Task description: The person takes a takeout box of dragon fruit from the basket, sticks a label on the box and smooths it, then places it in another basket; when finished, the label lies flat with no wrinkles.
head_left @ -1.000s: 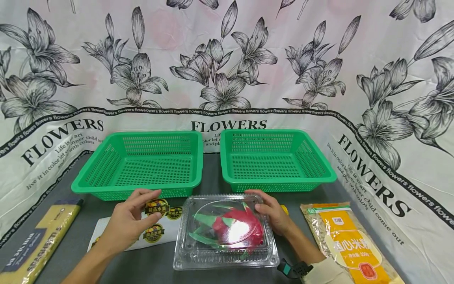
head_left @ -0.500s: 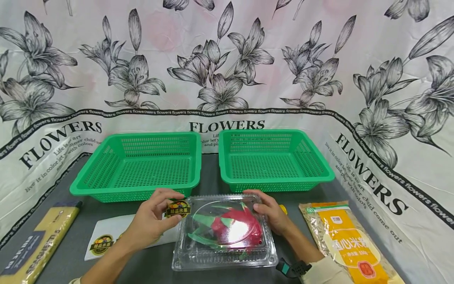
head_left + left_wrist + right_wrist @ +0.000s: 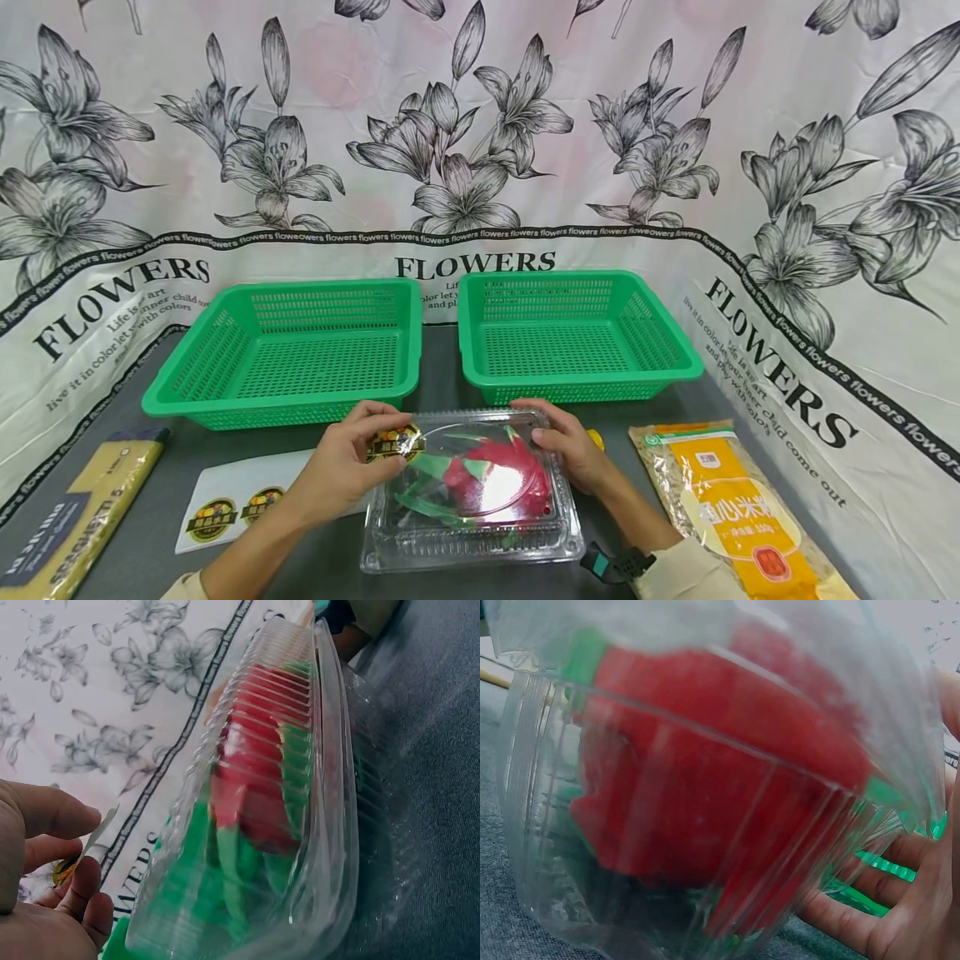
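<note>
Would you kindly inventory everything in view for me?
box: 1, clear, front centre
dragon fruit: 1, red and green, in box
sticker: 1, black and gold, left grip
sticker sheet: 1, white, left of box
baskets: 2, green, behind box
spaghetti pack: 1, yellow, far left
food bag: 1, orange, far right
unclear object: 1, yellow, behind right grip
cloth: 1, white floral, backdrop
table: 1, grey, underneath
wristband: 1, black, right wrist
sleeves: 2, cream, forearms
left grip: 1, pinching sticker
right grip: 1, holding box
</note>
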Available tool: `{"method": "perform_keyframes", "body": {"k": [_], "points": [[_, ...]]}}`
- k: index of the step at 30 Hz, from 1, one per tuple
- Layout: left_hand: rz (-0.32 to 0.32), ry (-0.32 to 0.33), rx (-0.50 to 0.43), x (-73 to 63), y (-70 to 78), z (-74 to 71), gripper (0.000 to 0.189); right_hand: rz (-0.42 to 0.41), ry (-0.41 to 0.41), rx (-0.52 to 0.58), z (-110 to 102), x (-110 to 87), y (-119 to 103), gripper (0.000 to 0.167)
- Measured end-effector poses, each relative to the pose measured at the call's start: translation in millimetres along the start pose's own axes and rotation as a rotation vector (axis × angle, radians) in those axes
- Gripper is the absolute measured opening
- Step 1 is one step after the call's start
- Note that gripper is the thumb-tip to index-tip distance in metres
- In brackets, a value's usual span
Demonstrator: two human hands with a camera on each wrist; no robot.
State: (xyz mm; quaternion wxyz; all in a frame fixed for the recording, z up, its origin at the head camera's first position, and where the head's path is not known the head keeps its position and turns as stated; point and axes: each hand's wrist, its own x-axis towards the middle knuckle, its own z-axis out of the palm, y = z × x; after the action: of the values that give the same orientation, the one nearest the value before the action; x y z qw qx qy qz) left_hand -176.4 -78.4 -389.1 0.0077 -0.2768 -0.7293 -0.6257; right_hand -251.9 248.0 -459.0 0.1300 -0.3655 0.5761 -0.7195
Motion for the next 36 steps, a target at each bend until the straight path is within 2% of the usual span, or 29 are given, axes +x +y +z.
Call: {"method": "perform_keyframes", "body": {"k": [6, 17, 24, 31, 36], "points": [[-0.002, -0.045, 0.042, 9.1, 0.4, 12.1, 0.046, 0.009, 0.014, -0.015, 0.4, -1.1, -0.8, 0.044], [-0.074, -0.075, 0.221, 20.7, 8.7, 41.9, 0.045, 0.018, 0.014, -0.013, 0.4, -0.7, -2.1, 0.043], [-0.107, -0.072, 0.198, 27.3, 11.0, 55.6, 0.045, 0.030, 0.023, -0.019, -0.7, -0.2, -0.6, 0.042], [-0.081, -0.068, 0.270, 30.3, 9.4, 62.4, 0.044, 0.032, 0.023, -0.020, -0.5, -0.4, 0.3, 0.040], [-0.057, -0.093, 0.318, 31.6, 9.0, 66.1, 0.044, 0.025, 0.017, -0.016, 0.4, 0.7, -0.1, 0.041]]}}
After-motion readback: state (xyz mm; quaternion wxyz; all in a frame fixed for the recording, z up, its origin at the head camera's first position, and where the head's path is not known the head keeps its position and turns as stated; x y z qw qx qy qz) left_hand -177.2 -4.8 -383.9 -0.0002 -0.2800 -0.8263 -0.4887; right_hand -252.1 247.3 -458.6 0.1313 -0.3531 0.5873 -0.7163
